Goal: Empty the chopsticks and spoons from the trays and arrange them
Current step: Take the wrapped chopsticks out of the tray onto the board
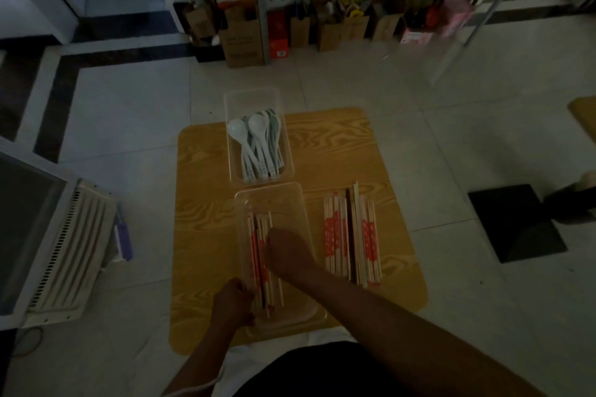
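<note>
Dark garment (pixel 309 371): soft cloth over the seated person's lap, nearest of all
Left hand (pixel 233 300): fingers curled at the near-left corner of the near tray; whether they clamp the rim or the stick ends cannot be told in this dim light
Right hand (pixel 285 251): reaches across into the near tray, fingers bent down and closed on the loose chopsticks
Near tray (pixel 283 200): clear rigid plastic, oblong, rounded corners, shallow walls; sits on the board's near half
Loose chopsticks (pixel 256 235): pale bamboo, thin and straight, red print at mid-length; lying lengthwise along the tray's left side
Step in hand: lifting the next bundle out of the near tray, by my reading
How to do it well: pinch at mid-length so the sticks come up level, keep the tray steadied, lay them parallel beside the row with ends flush; smooth thin sticks are likely to fan out or roll
Laid-out chopsticks (pixel 351 235): same kind, side by side on the board just right of the near tray, ends uneven
Board (pixel 338 145): flat yellow wood-grain surface, rounded corners
Far tray (pixel 254 100): matching clear plastic, just beyond the near tray, far end overhanging the board
Spoons (pixel 258 145): glossy white soup spoons, round bowls, flat handles, heaped inside the far tray, not yet emptied
Floor (pixel 419 126): pale glossy tiles with dark borders
</note>
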{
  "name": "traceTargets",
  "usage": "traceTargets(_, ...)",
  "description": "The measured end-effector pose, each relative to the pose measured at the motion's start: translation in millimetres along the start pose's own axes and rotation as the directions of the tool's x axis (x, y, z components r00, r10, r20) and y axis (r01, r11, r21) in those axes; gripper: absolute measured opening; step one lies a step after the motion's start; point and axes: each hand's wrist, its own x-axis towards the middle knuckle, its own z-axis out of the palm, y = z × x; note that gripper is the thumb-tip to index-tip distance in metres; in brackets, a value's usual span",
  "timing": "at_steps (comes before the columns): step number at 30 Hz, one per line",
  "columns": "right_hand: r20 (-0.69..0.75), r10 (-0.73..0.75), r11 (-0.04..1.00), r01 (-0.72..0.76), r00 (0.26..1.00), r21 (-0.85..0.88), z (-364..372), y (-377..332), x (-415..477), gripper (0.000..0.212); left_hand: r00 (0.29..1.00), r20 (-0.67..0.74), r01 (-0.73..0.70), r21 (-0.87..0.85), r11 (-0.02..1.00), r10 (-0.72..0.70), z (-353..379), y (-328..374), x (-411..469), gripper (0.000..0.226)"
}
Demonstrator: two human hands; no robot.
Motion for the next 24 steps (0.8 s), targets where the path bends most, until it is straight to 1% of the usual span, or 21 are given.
traceTargets(2,0.089,0.002,0.999,0.002,0.996,-0.044,18,-2,-5,0.021,1.0,0.012,0.012,0.003,1.0,-0.012,0,0,-1,0.017)
traceTargets(5,0.15,0.038,0.996,-0.027,0.988,-0.08,31,2,-10,0.025,1.0,0.025,0.008,0.014,1.0,-0.008,0,0,-1,0.02)
traceTargets(9,0.129,0.143,0.984,-0.126,0.981,-0.128,36,7,-7,0.025,1.0,0.006,0.009,-0.014,1.0,-0.009,1,0,-1,0.015)
traceTargets(12,0.107,0.146,0.982,-0.132,0.983,-0.133,37,11,-8,0.027,1.0,-0.004,0.003,-0.017,1.0,-0.003,2,-1,1,0.014)
traceTargets(16,0.054,0.199,0.977,-0.194,0.979,-0.083,40,16,-10,0.03,1.0,-0.02,0.0,-0.01,1.0,0.0,3,-2,2,0.008)
traceTargets(21,0.066,0.232,0.972,-0.228,0.971,-0.055,41,12,-11,0.03,1.0,-0.019,0.003,-0.021,1.0,-0.004,2,-3,3,0.01)
traceTargets(24,0.044,0.253,0.967,-0.253,0.966,-0.019,41,11,-10,0.032,1.0,-0.025,0.004,-0.019,1.0,-0.004,2,-2,2,0.012)
